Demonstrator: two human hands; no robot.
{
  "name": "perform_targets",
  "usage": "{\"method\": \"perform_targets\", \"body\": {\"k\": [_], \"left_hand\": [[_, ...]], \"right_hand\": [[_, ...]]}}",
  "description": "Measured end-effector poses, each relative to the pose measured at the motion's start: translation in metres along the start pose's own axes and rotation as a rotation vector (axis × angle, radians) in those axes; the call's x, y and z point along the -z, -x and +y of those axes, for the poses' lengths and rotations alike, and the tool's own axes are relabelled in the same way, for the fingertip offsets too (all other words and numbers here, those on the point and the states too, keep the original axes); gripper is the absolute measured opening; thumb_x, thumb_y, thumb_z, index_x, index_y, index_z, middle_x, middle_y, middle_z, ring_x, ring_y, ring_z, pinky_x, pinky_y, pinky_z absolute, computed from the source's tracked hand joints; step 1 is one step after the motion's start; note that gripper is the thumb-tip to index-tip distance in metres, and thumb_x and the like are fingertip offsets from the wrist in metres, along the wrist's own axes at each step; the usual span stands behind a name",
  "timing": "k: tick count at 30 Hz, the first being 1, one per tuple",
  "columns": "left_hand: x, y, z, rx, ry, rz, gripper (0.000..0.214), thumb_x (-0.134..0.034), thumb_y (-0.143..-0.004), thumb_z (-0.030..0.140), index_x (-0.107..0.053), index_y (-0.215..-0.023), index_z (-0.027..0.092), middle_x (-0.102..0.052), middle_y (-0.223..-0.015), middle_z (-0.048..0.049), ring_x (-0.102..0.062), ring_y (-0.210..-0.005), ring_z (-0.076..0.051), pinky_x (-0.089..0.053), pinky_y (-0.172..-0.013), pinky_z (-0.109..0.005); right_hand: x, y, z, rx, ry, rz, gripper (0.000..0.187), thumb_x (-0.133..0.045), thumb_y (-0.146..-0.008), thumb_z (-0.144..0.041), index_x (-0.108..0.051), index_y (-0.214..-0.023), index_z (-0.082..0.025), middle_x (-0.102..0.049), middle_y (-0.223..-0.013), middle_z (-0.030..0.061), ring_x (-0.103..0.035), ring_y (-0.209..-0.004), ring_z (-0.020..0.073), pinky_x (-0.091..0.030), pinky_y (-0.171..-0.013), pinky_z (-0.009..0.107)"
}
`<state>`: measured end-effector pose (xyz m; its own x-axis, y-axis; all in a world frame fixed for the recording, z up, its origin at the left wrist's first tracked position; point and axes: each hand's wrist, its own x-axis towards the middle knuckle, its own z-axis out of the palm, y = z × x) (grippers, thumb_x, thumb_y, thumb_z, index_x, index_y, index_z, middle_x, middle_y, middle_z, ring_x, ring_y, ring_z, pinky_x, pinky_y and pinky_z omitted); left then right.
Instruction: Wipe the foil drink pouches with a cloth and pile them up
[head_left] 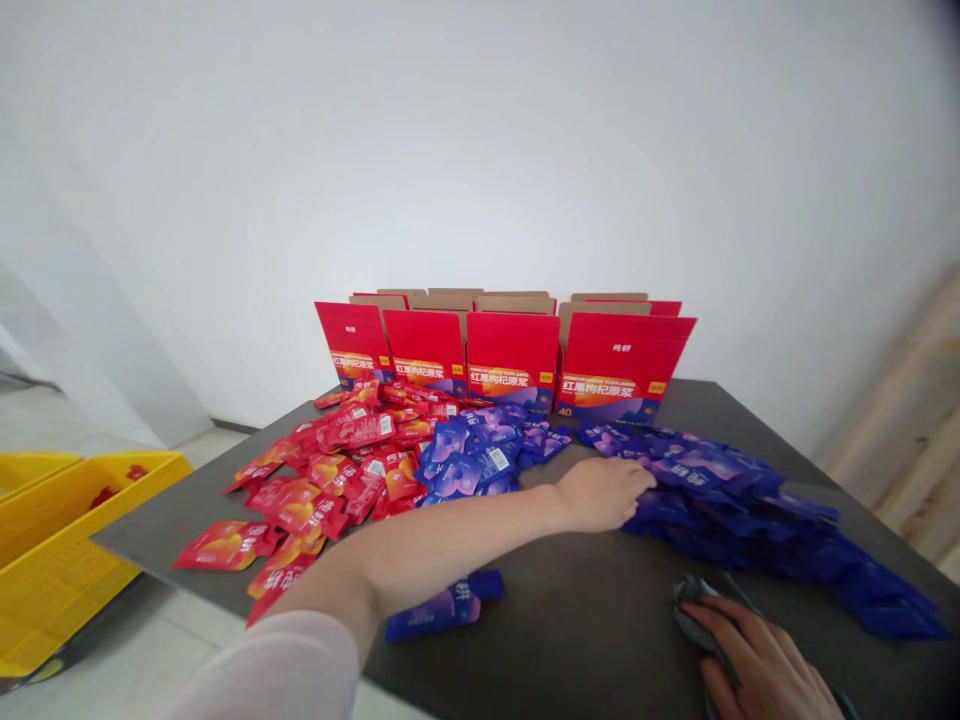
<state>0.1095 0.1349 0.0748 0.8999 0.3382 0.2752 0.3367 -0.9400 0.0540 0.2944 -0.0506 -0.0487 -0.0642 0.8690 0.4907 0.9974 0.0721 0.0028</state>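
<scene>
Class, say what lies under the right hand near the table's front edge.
A grey object shows beneath the right hand, resting on the dark table. The hand covers most of it, so its kind cannot be told.

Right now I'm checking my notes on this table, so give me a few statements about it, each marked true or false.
1. The left hand touches the pile of blue foil sachets. True.
2. The red cardboard boxes at the back are closed. False: their top flaps stand open.
3. The red foil sachets lie to the left of the blue ones. True.
4. The yellow plastic crate stands on the dark table. False: it sits beside the table, lower down.
5. The right hand holds a red sachet. False: it rests on a grey object, with no red sachet near it.
</scene>
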Motion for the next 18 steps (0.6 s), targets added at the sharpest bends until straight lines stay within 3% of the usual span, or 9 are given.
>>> {"method": "perform_targets", "body": {"k": [5,7,9,13,18], "left_hand": [[0.056,0.127,0.011,0.303,-0.016,-0.324,0.017,-0.055,-0.086,0.027,-0.063,-0.097,0.018,-0.066,-0.098,-0.0075,-0.064,-0.092,-0.024,-0.05,-0.079,-0.032],[0.071,0.168,0.018,0.437,-0.03,-0.46,0.022,-0.062,-0.081,0.028,-0.062,-0.1,0.018,-0.066,-0.097,-0.0072,-0.064,-0.091,-0.024,-0.049,-0.078,-0.032],[0.077,0.195,0.024,0.541,-0.044,-0.531,0.035,-0.069,-0.074,0.028,-0.06,-0.107,0.017,-0.064,-0.103,-0.0087,-0.063,-0.092,-0.025,-0.049,-0.079,-0.033],[0.072,0.205,0.026,0.585,-0.004,-0.517,0.057,-0.077,-0.065,0.025,-0.055,-0.117,0.015,-0.061,-0.113,-0.0113,-0.06,-0.101,-0.026,-0.047,-0.086,-0.034],[0.048,0.167,0.019,0.61,0.401,-0.421,0.03,-0.071,-0.073,0.042,-0.059,-0.085,0.018,-0.061,-0.08,-0.0004,-0.059,-0.074,-0.018,-0.045,-0.067,-0.027]], "right_hand": [[0.006,0.002,-0.012,-0.048,-0.034,-0.013,0.038,-0.042,-0.085,-0.032,-0.06,-0.118,-0.026,-0.062,-0.12,0.005,-0.059,-0.103,0.0249,-0.048,-0.087,0.046],[0.007,0.003,-0.014,-0.056,-0.04,-0.03,0.038,-0.041,-0.086,-0.033,-0.059,-0.12,-0.026,-0.061,-0.122,0.0046,-0.058,-0.105,0.0252,-0.047,-0.087,0.046],[0.006,0.003,-0.015,-0.066,-0.029,-0.041,0.038,-0.04,-0.087,-0.033,-0.057,-0.121,-0.027,-0.06,-0.123,0.0039,-0.057,-0.107,0.0255,-0.047,-0.085,0.046],[0.004,0.003,-0.011,-0.056,-0.007,-0.025,0.038,-0.04,-0.088,-0.034,-0.057,-0.121,-0.029,-0.06,-0.123,0.0029,-0.058,-0.104,0.0252,-0.048,-0.079,0.045],[-0.002,0.006,-0.003,-0.023,-0.011,-0.027,0.038,-0.042,-0.087,-0.033,-0.057,-0.122,-0.029,-0.059,-0.124,0.0026,-0.057,-0.106,0.0241,-0.048,-0.08,0.043]]}}
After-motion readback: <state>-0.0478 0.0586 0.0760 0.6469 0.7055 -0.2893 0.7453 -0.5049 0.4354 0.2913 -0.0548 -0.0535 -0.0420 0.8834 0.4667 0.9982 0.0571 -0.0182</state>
